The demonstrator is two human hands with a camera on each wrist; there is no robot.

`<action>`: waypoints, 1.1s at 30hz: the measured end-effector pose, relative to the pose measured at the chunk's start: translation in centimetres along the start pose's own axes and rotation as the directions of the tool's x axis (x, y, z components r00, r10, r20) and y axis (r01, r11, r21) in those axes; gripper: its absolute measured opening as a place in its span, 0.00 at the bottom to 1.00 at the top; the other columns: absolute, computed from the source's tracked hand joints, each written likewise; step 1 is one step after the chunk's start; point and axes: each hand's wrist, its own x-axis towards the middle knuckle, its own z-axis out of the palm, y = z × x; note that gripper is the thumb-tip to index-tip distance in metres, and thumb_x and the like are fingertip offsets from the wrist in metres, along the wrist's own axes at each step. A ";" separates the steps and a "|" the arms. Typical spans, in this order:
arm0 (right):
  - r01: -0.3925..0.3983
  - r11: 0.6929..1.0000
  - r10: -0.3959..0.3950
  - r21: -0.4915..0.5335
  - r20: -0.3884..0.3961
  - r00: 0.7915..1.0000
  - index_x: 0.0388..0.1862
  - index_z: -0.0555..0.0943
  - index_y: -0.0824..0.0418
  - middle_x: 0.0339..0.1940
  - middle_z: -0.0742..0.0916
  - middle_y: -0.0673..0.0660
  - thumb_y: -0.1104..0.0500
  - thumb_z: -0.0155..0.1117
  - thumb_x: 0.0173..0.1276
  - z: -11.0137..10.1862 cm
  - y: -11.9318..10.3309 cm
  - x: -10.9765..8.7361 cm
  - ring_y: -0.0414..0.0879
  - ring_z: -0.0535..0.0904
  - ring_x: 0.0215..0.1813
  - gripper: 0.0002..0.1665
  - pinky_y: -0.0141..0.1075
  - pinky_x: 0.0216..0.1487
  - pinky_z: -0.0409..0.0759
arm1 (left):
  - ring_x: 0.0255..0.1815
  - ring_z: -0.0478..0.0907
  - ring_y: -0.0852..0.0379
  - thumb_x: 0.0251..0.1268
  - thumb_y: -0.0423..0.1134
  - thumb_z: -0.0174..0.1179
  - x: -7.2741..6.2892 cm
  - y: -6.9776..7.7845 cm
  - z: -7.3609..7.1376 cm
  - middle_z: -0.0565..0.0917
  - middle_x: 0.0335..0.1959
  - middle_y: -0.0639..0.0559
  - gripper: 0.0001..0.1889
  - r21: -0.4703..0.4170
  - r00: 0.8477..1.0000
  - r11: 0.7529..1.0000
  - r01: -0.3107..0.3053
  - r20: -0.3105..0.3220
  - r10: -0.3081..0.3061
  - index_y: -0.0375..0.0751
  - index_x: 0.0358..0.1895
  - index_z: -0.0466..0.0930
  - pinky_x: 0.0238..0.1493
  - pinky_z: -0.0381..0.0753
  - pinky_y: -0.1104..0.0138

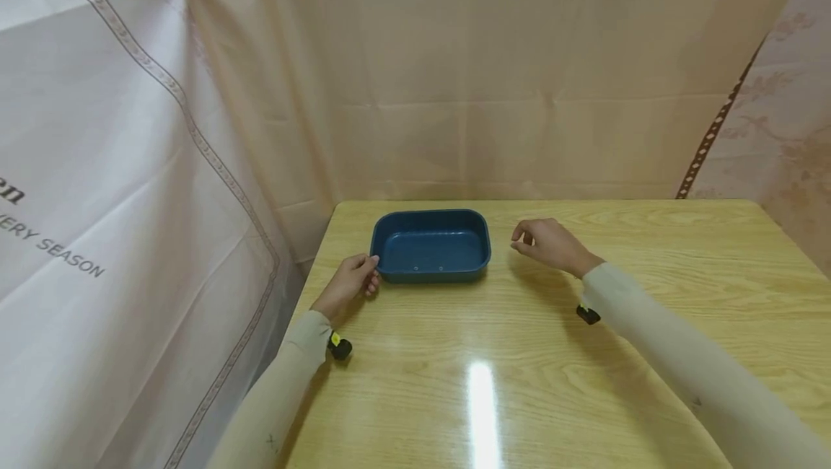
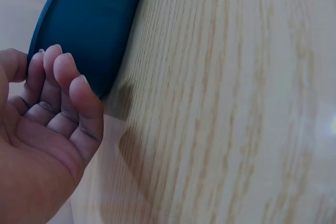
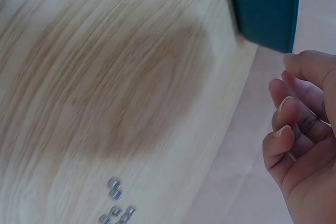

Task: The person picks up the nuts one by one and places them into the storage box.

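A dark blue rectangular tray (image 1: 431, 276) stands on the wooden table near its far edge. At its near left corner my left hand (image 1: 350, 280) pinches the rim between thumb and forefinger; the other fingers curl loosely beside the wall (image 2: 92, 19). Two small round shiny spots show low inside the tray. My right hand (image 1: 548, 244) hovers just right of the tray, fingers loosely bent, with nothing visible between thumb and forefinger. Several small metal nuts (image 3: 114, 184) lie on the table in the right wrist view; the right wrist mostly hides them in the head view.
The light wooden table (image 1: 402, 353) reaches to a cloth curtain (image 1: 454, 94) behind it. Another printed curtain (image 1: 130, 238) hangs along the left side. A light glare lies on the table's near middle. Small black wrist cameras hang under both sleeves.
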 end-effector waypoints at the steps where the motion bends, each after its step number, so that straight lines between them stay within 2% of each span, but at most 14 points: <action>1: -0.004 1.000 0.004 0.000 0.001 1.000 0.44 0.85 0.61 0.32 0.85 0.53 0.58 0.68 0.75 -0.1 0.2 -0.2 0.45 0.79 0.31 0.07 0.43 0.35 0.79 | 0.27 0.73 0.55 0.84 0.49 0.50 0.0 0.0 0.0 0.78 0.32 0.44 0.21 0.004 1.000 1.000 -0.001 -0.001 0.001 0.31 0.43 0.74 0.30 0.76 0.66; 10: -0.039 0.999 0.039 -0.018 0.016 0.999 0.47 0.85 0.63 0.35 0.85 0.53 0.58 0.67 0.75 -0.7 2.4 -1.9 0.44 0.79 0.33 0.09 0.44 0.38 0.80 | 0.27 0.74 0.56 0.85 0.48 0.49 -0.2 -0.4 0.0 0.79 0.32 0.45 0.20 0.011 1.000 1.000 0.000 -0.011 0.000 0.31 0.44 0.75 0.30 0.77 0.67; 12: -0.054 0.999 0.054 -0.005 0.026 0.998 0.48 0.84 0.64 0.35 0.85 0.55 0.58 0.66 0.76 -0.9 2.8 -2.3 0.44 0.79 0.30 0.10 0.44 0.34 0.82 | 0.27 0.73 0.56 0.85 0.48 0.49 -0.2 -0.5 0.0 0.79 0.32 0.44 0.20 -0.003 1.000 1.000 0.003 -0.011 -0.003 0.31 0.43 0.75 0.30 0.77 0.67; 19: -0.096 0.995 0.096 0.014 0.049 0.994 0.48 0.83 0.66 0.34 0.85 0.57 0.59 0.65 0.76 -1.3 4.4 -4.2 0.43 0.80 0.25 0.10 0.46 0.37 0.81 | 0.27 0.73 0.55 0.84 0.48 0.50 -0.3 -0.6 -0.1 0.78 0.32 0.44 0.20 -0.007 1.000 1.000 0.016 -0.017 -0.016 0.31 0.43 0.74 0.30 0.77 0.67; 22: -0.129 0.991 0.126 0.039 0.079 0.989 0.50 0.81 0.67 0.34 0.84 0.56 0.58 0.64 0.77 -1.2 5.3 -5.1 0.45 0.80 0.23 0.12 0.44 0.33 0.81 | 0.27 0.73 0.55 0.84 0.49 0.50 -0.3 -0.6 -0.1 0.78 0.31 0.44 0.21 0.001 1.000 1.000 0.019 -0.015 -0.019 0.30 0.44 0.74 0.29 0.76 0.66; 27: -0.170 0.982 0.158 0.078 0.140 0.978 0.53 0.79 0.67 0.33 0.85 0.54 0.53 0.62 0.79 -1.4 6.3 -6.1 0.47 0.81 0.27 0.17 0.40 0.30 0.79 | 0.26 0.73 0.56 0.84 0.48 0.50 -0.3 -0.6 -0.1 0.78 0.30 0.46 0.20 0.010 1.000 1.000 0.015 -0.008 -0.015 0.30 0.43 0.74 0.29 0.76 0.66; 33: -0.171 0.982 0.157 0.081 0.149 0.976 0.54 0.79 0.68 0.35 0.85 0.55 0.51 0.61 0.80 -2.3 7.6 -7.3 0.45 0.81 0.30 0.20 0.42 0.34 0.80 | 0.26 0.73 0.56 0.84 0.49 0.50 -0.2 -0.1 0.1 0.78 0.30 0.46 0.19 0.020 1.000 1.000 -0.008 -0.009 0.008 0.33 0.43 0.74 0.29 0.76 0.66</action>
